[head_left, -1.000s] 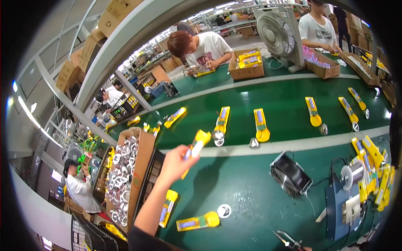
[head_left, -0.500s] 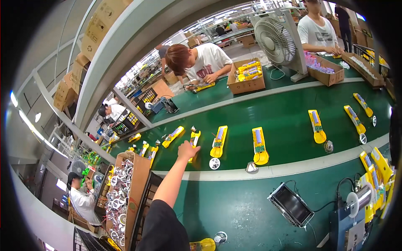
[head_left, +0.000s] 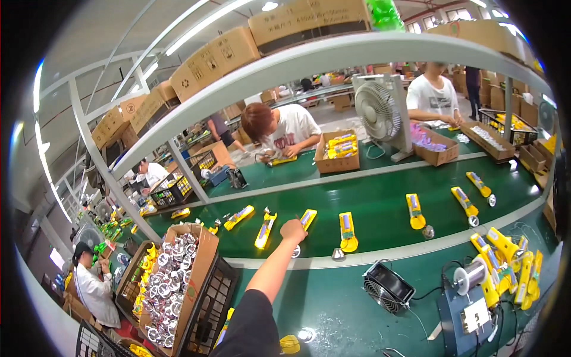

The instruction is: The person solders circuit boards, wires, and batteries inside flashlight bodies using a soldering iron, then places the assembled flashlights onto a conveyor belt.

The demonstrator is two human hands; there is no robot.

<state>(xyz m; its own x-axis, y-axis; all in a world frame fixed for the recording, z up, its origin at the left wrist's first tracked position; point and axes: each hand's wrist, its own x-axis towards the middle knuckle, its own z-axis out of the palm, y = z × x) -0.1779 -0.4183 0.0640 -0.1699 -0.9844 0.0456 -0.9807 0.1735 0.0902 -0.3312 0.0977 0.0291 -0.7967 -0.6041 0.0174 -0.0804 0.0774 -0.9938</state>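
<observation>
My left hand reaches out over the green belt with its fingers curled round the near end of a yellow flashlight shell. The shell's far end shows past my knuckles; my fingertips are partly hidden. A round silver reflector lies just below my wrist. To the left rests another yellow flashlight shell, tilted on the belt. On the right lies a flashlight shell with a purple cell and green circuit board, its reflector at its near end. My right hand is out of view.
A carton of reflectors stands at left in a black crate. On the near bench are a small black fan, a solder spool and piled yellow shells. Across the belt, a person works near a large fan.
My left hand has moved from one flashlight shell to the one on its right. The shell it left now lies tilted on the belt. My view has shifted.
</observation>
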